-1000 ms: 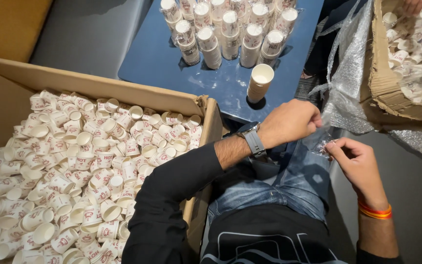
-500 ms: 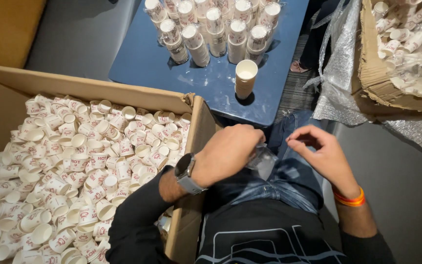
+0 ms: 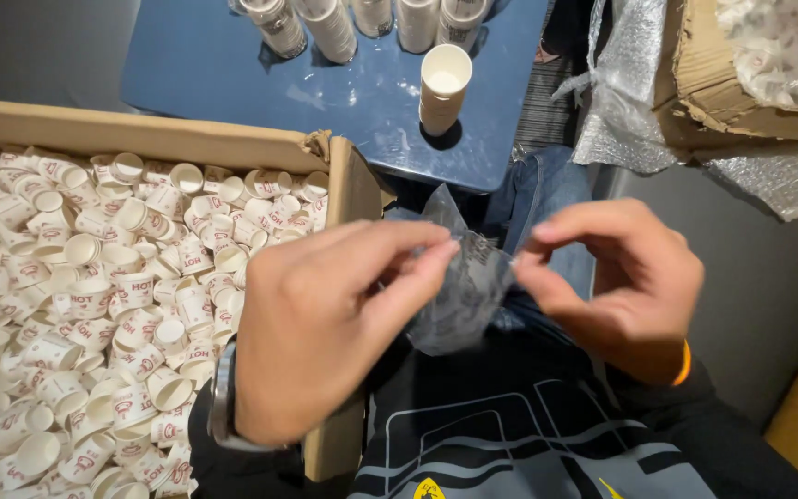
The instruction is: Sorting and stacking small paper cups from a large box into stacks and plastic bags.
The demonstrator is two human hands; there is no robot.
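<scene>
While the left hand and right hand pinch a small clear plastic bag between fingertips, it may slip; thin film could tear.

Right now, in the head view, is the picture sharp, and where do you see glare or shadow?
Head view: the left hand and right hand are slightly soft, pinching a clear plastic bag; the loose paper cups in the cardboard box are sharp; glare lies on the blue table; the stack of paper cups casts a short shadow.
</scene>
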